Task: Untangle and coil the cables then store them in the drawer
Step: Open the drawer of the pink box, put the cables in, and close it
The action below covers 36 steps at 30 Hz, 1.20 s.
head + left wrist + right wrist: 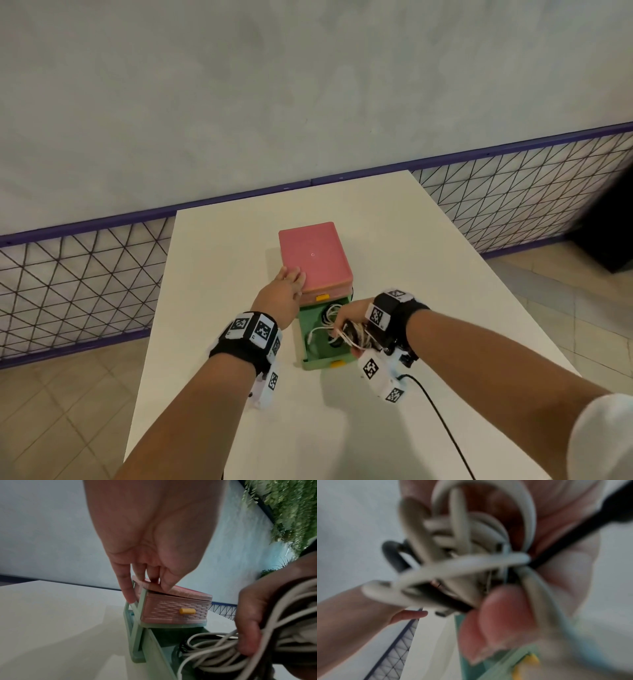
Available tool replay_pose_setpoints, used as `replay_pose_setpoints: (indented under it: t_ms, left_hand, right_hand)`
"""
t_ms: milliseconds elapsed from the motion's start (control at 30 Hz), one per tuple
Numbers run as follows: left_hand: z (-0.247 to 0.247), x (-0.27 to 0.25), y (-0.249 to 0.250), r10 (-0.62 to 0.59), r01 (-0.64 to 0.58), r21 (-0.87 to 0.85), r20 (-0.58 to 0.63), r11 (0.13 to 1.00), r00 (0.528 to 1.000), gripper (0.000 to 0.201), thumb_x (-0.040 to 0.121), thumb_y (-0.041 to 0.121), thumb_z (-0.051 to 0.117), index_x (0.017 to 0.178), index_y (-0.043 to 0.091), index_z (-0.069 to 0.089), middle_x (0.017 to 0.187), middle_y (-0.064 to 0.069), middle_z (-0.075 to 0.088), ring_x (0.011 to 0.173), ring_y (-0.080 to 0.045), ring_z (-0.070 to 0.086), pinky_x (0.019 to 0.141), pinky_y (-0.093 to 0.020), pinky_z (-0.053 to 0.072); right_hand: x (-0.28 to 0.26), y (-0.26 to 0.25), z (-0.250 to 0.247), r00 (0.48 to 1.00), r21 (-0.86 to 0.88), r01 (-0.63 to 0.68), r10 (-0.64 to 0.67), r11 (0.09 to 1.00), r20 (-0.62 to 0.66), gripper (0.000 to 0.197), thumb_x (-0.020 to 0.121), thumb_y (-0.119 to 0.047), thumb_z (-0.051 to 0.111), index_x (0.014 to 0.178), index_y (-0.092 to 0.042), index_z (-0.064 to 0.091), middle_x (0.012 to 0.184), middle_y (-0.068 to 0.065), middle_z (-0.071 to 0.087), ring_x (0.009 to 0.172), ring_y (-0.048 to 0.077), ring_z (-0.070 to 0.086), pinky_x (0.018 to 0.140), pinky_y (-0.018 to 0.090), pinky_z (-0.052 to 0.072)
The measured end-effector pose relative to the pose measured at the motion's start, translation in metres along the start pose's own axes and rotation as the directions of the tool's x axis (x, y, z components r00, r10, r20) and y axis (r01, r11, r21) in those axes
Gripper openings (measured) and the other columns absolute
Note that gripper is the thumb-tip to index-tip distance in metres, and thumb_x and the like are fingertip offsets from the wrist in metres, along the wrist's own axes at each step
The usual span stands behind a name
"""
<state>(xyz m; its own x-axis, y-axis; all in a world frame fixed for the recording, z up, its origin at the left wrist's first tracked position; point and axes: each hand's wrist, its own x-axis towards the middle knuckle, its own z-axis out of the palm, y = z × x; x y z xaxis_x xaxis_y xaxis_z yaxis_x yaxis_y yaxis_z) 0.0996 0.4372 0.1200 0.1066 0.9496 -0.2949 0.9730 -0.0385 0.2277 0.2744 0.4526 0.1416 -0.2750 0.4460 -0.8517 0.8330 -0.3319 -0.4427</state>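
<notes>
A small drawer unit with a pink top stands mid-table. Its lower green drawer is pulled out toward me, yellow handle in front. My left hand rests with straight fingers on the pink top's near-left corner; in the left wrist view its fingertips press the lid edge above the shut pink drawer. My right hand grips a bundle of white and black cables over the open drawer. The bundle hangs into it, with a black coil lying inside. The right wrist view is blurred: cables in my fist.
The white table has bare surface around the unit. A black cord trails from my right wrist device toward me. A mesh fence with a purple rail and a grey wall stand behind the table; the floor is tiled.
</notes>
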Motion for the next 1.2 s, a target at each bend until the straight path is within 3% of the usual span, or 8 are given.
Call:
replay_pose_setpoints:
  t_ms: [200, 333, 400, 600, 833, 933, 1000, 1200]
  left_hand:
    - [-0.003, -0.001, 0.004, -0.008, 0.008, 0.040, 0.019, 0.999, 1.000, 0.052, 0.101, 0.013, 0.026, 0.152, 0.014, 0.015, 0.162, -0.001, 0.008, 0.149, -0.022, 0.001, 0.116, -0.033, 0.021]
    - [-0.003, 0.001, 0.004, 0.000, -0.003, 0.085, 0.034, 0.996, 0.999, 0.052, 0.101, 0.012, 0.026, 0.152, 0.012, 0.014, 0.162, -0.003, 0.007, 0.149, -0.025, 0.001, 0.115, -0.036, 0.025]
    - [-0.003, 0.002, 0.002, 0.013, -0.019, 0.116, 0.056, 0.993, 0.998, 0.055, 0.100, 0.010, 0.028, 0.152, 0.012, 0.012, 0.162, -0.003, 0.005, 0.149, -0.026, 0.000, 0.115, -0.037, 0.026]
    - [-0.006, 0.002, -0.001, 0.040, -0.051, 0.124, 0.086, 0.991, 0.996, 0.056, 0.099, 0.007, 0.027, 0.153, 0.014, 0.010, 0.162, -0.002, 0.002, 0.149, -0.027, -0.004, 0.115, -0.036, 0.024]
    - [-0.003, -0.004, 0.001, 0.039, -0.042, 0.069, 0.046, 0.997, 0.998, 0.056, 0.100, 0.009, 0.027, 0.153, 0.013, 0.009, 0.162, -0.001, 0.002, 0.149, -0.024, -0.005, 0.116, -0.033, 0.021]
    - [-0.002, -0.005, 0.002, 0.036, -0.037, 0.041, 0.026, 0.998, 0.999, 0.057, 0.100, 0.008, 0.028, 0.153, 0.014, 0.009, 0.162, 0.000, 0.002, 0.149, -0.023, -0.005, 0.117, -0.033, 0.021]
    - [-0.002, -0.005, 0.002, 0.035, -0.036, 0.038, 0.023, 0.999, 0.999, 0.056, 0.100, 0.009, 0.027, 0.153, 0.014, 0.009, 0.162, 0.000, 0.002, 0.149, -0.023, -0.005, 0.117, -0.033, 0.020]
    - [-0.003, -0.007, 0.003, 0.037, -0.040, 0.065, 0.033, 0.997, 0.999, 0.057, 0.100, 0.008, 0.026, 0.153, 0.014, 0.008, 0.162, 0.000, 0.001, 0.149, -0.023, -0.005, 0.117, -0.033, 0.021]
  right_hand:
    - [0.009, 0.003, 0.000, 0.997, 0.402, 0.021, 0.012, 0.916, -0.081, 0.033, 0.090, -0.007, 0.050, 0.057, -0.008, 0.049, 0.038, 0.008, 0.052, 0.029, 0.019, 0.052, 0.038, 0.019, 0.047]
    - [0.033, -0.010, 0.014, 0.969, 0.163, 0.176, -0.142, 0.971, -0.201, 0.033, 0.095, -0.010, 0.051, 0.067, -0.027, 0.044, 0.093, 0.004, 0.051, 0.085, 0.017, 0.050, 0.085, 0.031, 0.046]
    - [0.049, -0.012, 0.024, 0.954, 0.183, 0.166, -0.110, 0.969, -0.280, 0.022, 0.096, -0.015, 0.049, 0.076, -0.021, 0.055, 0.102, 0.008, 0.053, 0.095, 0.021, 0.051, 0.096, 0.034, 0.043]
    - [0.068, -0.007, 0.036, 0.859, 0.341, 0.225, -0.021, 0.913, -0.511, 0.013, 0.079, -0.027, 0.058, 0.077, -0.015, 0.062, 0.068, 0.006, 0.060, 0.062, 0.023, 0.055, 0.056, 0.027, 0.042]
    - [0.039, 0.009, 0.027, 0.845, 0.154, 0.383, -0.279, 0.911, -0.456, 0.039, 0.084, -0.051, 0.060, 0.110, -0.022, 0.051, 0.092, -0.002, 0.060, 0.087, 0.019, 0.058, 0.079, 0.029, 0.048]
    - [0.027, 0.036, 0.041, 0.709, -0.142, 0.404, -0.408, 0.904, -0.576, 0.072, 0.078, -0.064, 0.053, 0.135, -0.026, 0.030, 0.114, 0.000, 0.053, 0.094, 0.021, 0.063, 0.074, 0.028, 0.050]
    - [0.026, 0.055, 0.056, 0.591, -0.401, 0.432, -0.590, 0.808, -0.550, 0.068, 0.085, -0.059, 0.048, 0.140, -0.028, 0.024, 0.123, -0.003, 0.044, 0.095, 0.020, 0.062, 0.072, 0.024, 0.047]
    - [0.056, 0.083, 0.056, 0.236, -0.855, 0.239, -0.882, 0.460, -0.408, 0.036, 0.090, -0.044, 0.041, 0.112, -0.027, 0.065, 0.100, -0.005, 0.071, 0.046, 0.013, 0.059, 0.041, 0.019, 0.047]
